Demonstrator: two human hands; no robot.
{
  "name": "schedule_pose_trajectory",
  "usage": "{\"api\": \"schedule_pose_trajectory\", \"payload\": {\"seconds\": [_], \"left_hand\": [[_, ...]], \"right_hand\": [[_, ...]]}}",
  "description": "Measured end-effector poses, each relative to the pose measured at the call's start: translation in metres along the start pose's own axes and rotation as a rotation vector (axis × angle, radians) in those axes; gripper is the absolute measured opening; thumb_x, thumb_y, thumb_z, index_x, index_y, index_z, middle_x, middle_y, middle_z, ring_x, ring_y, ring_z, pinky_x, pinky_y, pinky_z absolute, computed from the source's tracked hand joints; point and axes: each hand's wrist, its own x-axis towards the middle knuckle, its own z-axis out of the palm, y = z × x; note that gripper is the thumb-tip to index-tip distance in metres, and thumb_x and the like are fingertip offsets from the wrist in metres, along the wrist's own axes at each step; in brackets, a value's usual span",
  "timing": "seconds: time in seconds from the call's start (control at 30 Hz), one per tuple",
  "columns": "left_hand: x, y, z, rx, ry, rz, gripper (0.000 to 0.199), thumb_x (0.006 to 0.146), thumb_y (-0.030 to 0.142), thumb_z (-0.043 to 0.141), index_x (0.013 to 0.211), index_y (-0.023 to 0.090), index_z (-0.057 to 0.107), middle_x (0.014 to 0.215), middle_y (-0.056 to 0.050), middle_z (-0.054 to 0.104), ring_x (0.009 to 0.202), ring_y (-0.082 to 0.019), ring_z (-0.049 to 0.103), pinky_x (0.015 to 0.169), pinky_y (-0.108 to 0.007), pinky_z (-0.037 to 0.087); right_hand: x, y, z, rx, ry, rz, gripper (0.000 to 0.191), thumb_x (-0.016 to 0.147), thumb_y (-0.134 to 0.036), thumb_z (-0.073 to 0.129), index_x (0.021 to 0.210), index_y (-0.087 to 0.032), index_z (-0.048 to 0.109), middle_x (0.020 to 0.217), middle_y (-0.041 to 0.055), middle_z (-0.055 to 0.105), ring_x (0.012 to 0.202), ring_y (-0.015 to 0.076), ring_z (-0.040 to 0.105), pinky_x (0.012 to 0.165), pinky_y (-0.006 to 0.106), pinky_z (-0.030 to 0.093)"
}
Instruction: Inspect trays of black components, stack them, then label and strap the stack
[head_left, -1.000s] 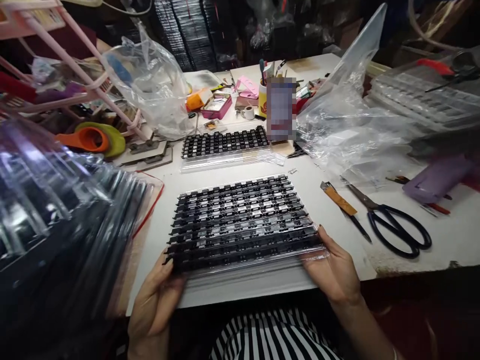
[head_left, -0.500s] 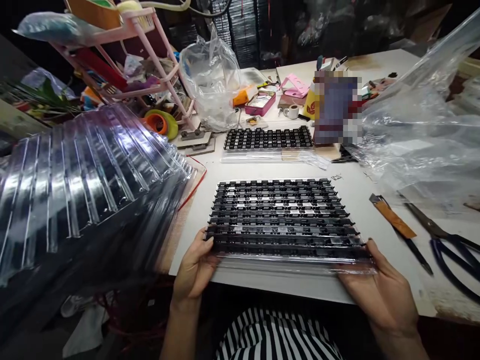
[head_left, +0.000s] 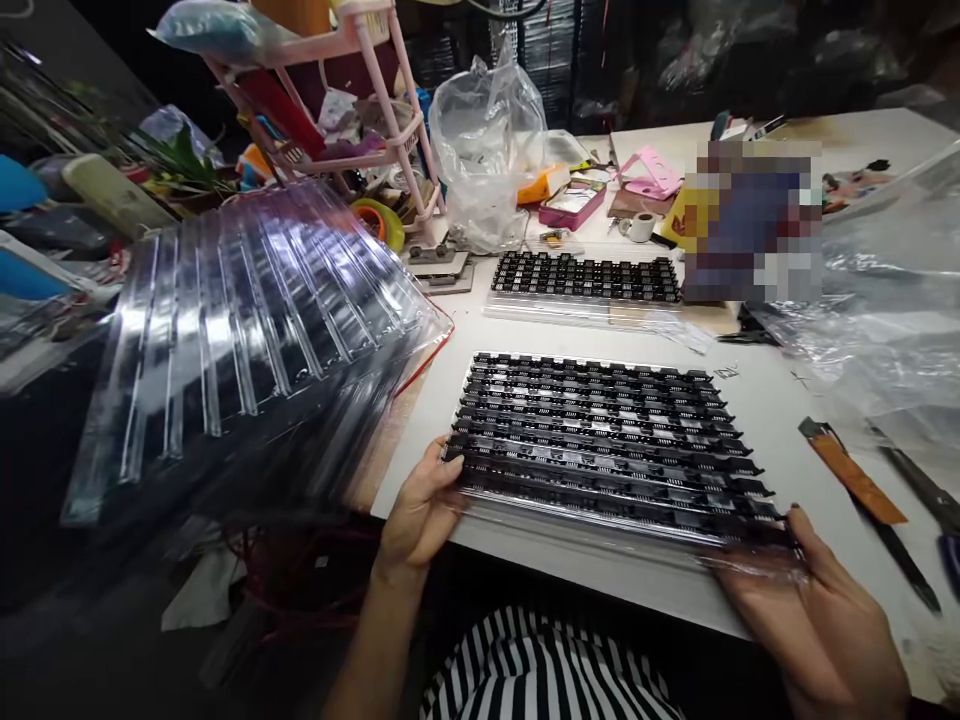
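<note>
A clear plastic tray with rows of small black parts (head_left: 600, 440) lies in front of me, over the near edge of the white table. My left hand (head_left: 424, 505) grips its near left corner, thumb on top. At the near right corner my right hand (head_left: 817, 610) holds the tray, thumb at its edge and fingers partly hidden beneath the plastic. Behind it sits a second clear tray of black parts (head_left: 585, 277). To the left, a stack of ridged clear empty trays (head_left: 247, 320) reaches past the table's edge.
On the right lie an orange-handled cutter (head_left: 862, 480), large scissors (head_left: 919, 485) and crumpled clear plastic (head_left: 885, 300). A pink rack (head_left: 382, 90), a clear bag (head_left: 487, 150), a tape roll (head_left: 640, 228) and a pink box (head_left: 572, 205) stand at the back.
The view has swung left, so things appear further right. The tray looks slightly more turned, its right side nearer to me; both hands still hold it.
</note>
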Motion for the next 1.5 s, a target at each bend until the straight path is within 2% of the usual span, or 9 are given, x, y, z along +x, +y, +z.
{"api": "schedule_pose_trajectory", "payload": {"seconds": [0.13,0.23,0.33,0.5,0.67,1.0,1.23,1.33,1.5], "left_hand": [[-0.002,0.004,0.002,-0.101,0.062,-0.058,0.032,0.086,0.007,0.048,0.114,0.018,0.058,0.112,-0.007,0.066,0.103,-0.019,0.061,0.099,-0.04,0.042],[-0.005,0.006,0.002,-0.251,0.148,-0.069,0.032,0.091,0.018,0.044,0.12,0.019,0.057,0.11,-0.007,0.067,0.103,-0.02,0.061,0.1,-0.043,0.042],[-0.009,0.003,0.0,-0.336,0.164,-0.03,0.036,0.093,0.026,0.04,0.125,0.019,0.054,0.117,-0.01,0.064,0.111,-0.025,0.057,0.099,-0.048,0.042],[-0.009,-0.002,-0.001,-0.368,0.191,-0.017,0.04,0.093,0.019,0.032,0.127,0.027,0.052,0.122,-0.008,0.061,0.111,-0.023,0.058,0.096,-0.049,0.045],[-0.006,-0.005,-0.004,-0.289,0.187,-0.002,0.039,0.091,0.023,0.04,0.126,0.034,0.052,0.127,-0.002,0.058,0.113,-0.023,0.056,0.094,-0.045,0.048],[-0.007,-0.006,0.004,-0.125,0.206,0.048,0.04,0.089,0.03,0.05,0.126,0.043,0.048,0.133,0.004,0.051,0.121,-0.022,0.049,0.095,-0.04,0.048],[-0.006,-0.008,0.004,-0.149,0.152,0.076,0.042,0.09,0.028,0.047,0.13,0.042,0.044,0.134,0.003,0.05,0.122,-0.02,0.047,0.1,-0.04,0.044],[-0.005,-0.006,0.002,-0.187,0.14,0.049,0.041,0.093,0.026,0.04,0.131,0.04,0.044,0.13,0.0,0.054,0.116,-0.019,0.053,0.098,-0.039,0.046],[-0.006,-0.002,-0.005,-0.228,0.074,-0.081,0.044,0.096,0.023,0.022,0.125,0.03,0.054,0.115,-0.008,0.064,0.102,-0.024,0.063,0.089,-0.051,0.05]], "right_hand": [[-0.001,-0.004,-0.007,-0.008,-0.062,0.03,0.028,0.09,-0.032,0.042,0.108,-0.031,0.064,0.119,0.0017,0.064,0.114,0.0215,0.056,0.099,0.048,0.046],[-0.002,-0.001,-0.008,0.037,-0.121,-0.005,0.028,0.089,-0.026,0.044,0.108,-0.03,0.064,0.118,0.0012,0.064,0.113,0.0197,0.056,0.101,0.046,0.044],[-0.003,0.004,-0.006,0.063,-0.189,-0.017,0.028,0.088,-0.022,0.047,0.11,-0.028,0.064,0.118,0.0014,0.064,0.112,0.0185,0.057,0.103,0.045,0.042],[-0.001,0.007,-0.004,0.085,-0.326,-0.006,0.027,0.088,-0.024,0.051,0.112,-0.025,0.063,0.118,0.0024,0.064,0.112,0.0174,0.057,0.105,0.044,0.039],[0.001,0.008,-0.005,0.095,-0.401,-0.03,0.026,0.09,-0.025,0.05,0.113,-0.024,0.063,0.118,0.002,0.064,0.113,0.0165,0.056,0.107,0.042,0.036],[0.002,0.01,-0.006,0.144,-0.456,-0.1,0.025,0.091,-0.023,0.05,0.112,-0.024,0.064,0.117,0.0004,0.065,0.106,0.0121,0.059,0.103,0.033,0.04],[0.003,0.01,-0.005,0.136,-0.433,-0.112,0.027,0.089,-0.025,0.053,0.114,-0.024,0.063,0.121,0.0013,0.063,0.11,0.0154,0.057,0.102,0.036,0.041],[0.002,0.007,-0.006,0.16,-0.428,-0.083,0.028,0.091,-0.024,0.049,0.116,-0.025,0.061,0.124,0.0015,0.061,0.112,0.0157,0.056,0.103,0.037,0.041],[-0.001,0.003,-0.009,0.205,-0.452,0.052,0.031,0.094,-0.03,0.042,0.12,-0.029,0.058,0.124,-0.0004,0.061,0.117,0.018,0.053,0.103,0.045,0.041]]}}
